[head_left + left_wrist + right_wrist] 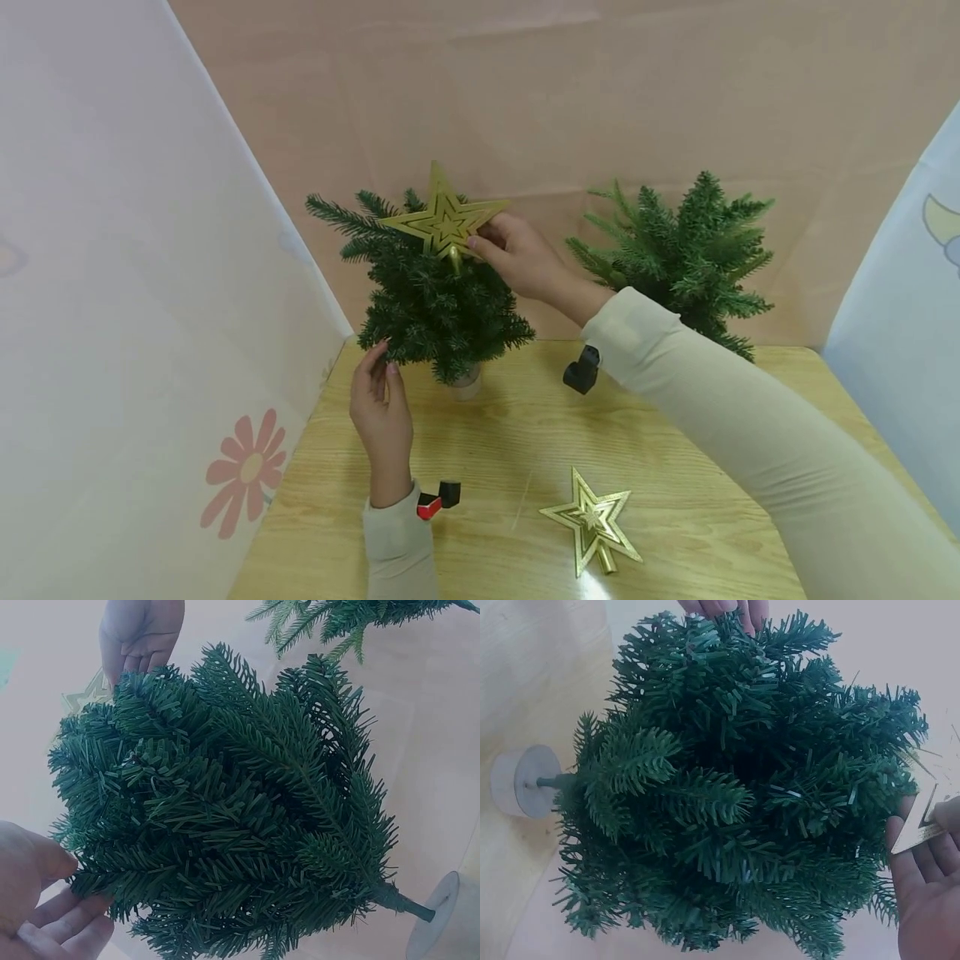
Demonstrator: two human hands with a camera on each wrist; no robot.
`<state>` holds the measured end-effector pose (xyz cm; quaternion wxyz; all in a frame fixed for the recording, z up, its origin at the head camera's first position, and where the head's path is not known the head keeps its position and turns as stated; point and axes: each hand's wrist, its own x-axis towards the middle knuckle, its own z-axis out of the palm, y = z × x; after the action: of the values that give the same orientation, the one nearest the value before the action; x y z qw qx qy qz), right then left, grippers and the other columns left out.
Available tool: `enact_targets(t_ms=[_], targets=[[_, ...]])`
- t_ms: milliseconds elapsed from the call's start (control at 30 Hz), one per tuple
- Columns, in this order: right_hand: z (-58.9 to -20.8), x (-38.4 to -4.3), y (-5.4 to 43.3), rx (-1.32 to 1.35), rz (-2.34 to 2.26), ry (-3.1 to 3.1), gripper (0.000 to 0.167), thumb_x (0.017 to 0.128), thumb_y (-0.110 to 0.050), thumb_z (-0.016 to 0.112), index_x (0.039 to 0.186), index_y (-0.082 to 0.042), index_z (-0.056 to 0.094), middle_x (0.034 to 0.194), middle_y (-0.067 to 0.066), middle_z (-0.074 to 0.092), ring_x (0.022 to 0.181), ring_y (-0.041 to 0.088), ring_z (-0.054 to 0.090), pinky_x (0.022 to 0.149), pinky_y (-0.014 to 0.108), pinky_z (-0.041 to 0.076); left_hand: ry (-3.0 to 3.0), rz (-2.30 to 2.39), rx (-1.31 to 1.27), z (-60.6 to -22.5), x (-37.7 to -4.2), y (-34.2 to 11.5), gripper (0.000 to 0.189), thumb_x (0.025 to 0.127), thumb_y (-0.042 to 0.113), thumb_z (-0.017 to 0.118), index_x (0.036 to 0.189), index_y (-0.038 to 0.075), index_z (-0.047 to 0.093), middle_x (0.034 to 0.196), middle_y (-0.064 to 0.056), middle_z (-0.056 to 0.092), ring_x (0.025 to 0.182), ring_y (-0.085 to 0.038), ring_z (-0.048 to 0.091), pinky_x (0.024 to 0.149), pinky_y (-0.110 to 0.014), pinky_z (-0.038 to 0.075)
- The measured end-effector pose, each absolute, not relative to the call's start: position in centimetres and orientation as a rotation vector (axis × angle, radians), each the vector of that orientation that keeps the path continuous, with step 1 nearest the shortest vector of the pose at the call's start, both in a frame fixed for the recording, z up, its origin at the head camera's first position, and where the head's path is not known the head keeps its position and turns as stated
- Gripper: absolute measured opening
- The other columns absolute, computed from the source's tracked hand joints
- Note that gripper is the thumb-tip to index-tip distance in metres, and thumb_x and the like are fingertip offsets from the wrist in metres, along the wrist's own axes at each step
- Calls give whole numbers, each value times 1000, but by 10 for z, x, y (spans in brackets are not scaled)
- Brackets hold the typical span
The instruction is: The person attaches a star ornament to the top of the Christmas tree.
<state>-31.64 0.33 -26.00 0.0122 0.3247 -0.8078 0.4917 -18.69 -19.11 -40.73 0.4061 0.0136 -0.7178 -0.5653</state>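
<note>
My right hand (517,254) pinches a gold star tree topper (446,221) by its right side, thumb in front. The star stands upright at the crown of the left small artificial Christmas tree (442,308), its short tube (455,260) pointing down among the top branches. Whether the tube sits on a branch is hidden. At the tree's lower left, my left hand (381,408) has loosely bent fingers touching the branch tips. A branch tip lies between its thumb (52,862) and fingers (75,922), with a gap showing. The tree's round base (525,782) rests on the table.
A second small green tree (690,250) stands at the back right, partly behind my right sleeve (720,400). Another gold star topper (591,518) lies flat on the wooden table (487,467) near the front. Fabric walls enclose the back and both sides.
</note>
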Motion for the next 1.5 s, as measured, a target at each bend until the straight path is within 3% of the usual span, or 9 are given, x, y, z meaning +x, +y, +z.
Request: enact_targets(t_ms=[167, 433, 867, 1233, 1500], targets=[[-256, -317, 3, 1021, 1462, -2554, 28, 104, -21, 49, 126, -7, 56, 114, 5, 64, 98, 16, 61, 84, 33, 52, -1812, -1420, 35, -407, -187, -191, 31, 98, -5, 52, 129, -2, 57, 130, -16, 56, 121, -29, 55, 101, -34, 46], [-253, -316, -1, 1011, 1402, -2580, 22, 103, -20, 51, 119, -7, 58, 107, 5, 65, 91, 16, 61, 77, 34, 52, -1812, -1409, 32, -408, -188, -191, 33, 97, -9, 51, 128, -3, 57, 129, -22, 55, 121, -32, 55, 100, -35, 47], [-262, -316, 2, 894, 1584, -2558, 30, 102, -21, 53, 126, -4, 59, 115, 9, 65, 99, 19, 64, 88, 34, 53, -1813, -1406, 34, -404, -188, -189, 29, 99, -3, 51, 128, -3, 57, 129, -18, 56, 121, -29, 55, 101, -29, 46], [-268, -315, 1, 925, 1615, -2511, 28, 102, -18, 52, 125, -2, 57, 115, 9, 66, 100, 17, 65, 87, 30, 54, -1773, -1403, -25, -403, -186, -187, 23, 99, -5, 49, 119, -9, 61, 129, -20, 57, 119, -44, 53, 101, -31, 46], [-267, -315, 1, 983, 1529, -2482, 26, 102, -19, 53, 122, -5, 61, 106, 7, 67, 93, 15, 64, 82, 28, 55, -1791, -1410, -3, -406, -188, -189, 23, 99, -4, 51, 118, -7, 63, 130, -15, 58, 120, -36, 55, 100, -34, 47]])
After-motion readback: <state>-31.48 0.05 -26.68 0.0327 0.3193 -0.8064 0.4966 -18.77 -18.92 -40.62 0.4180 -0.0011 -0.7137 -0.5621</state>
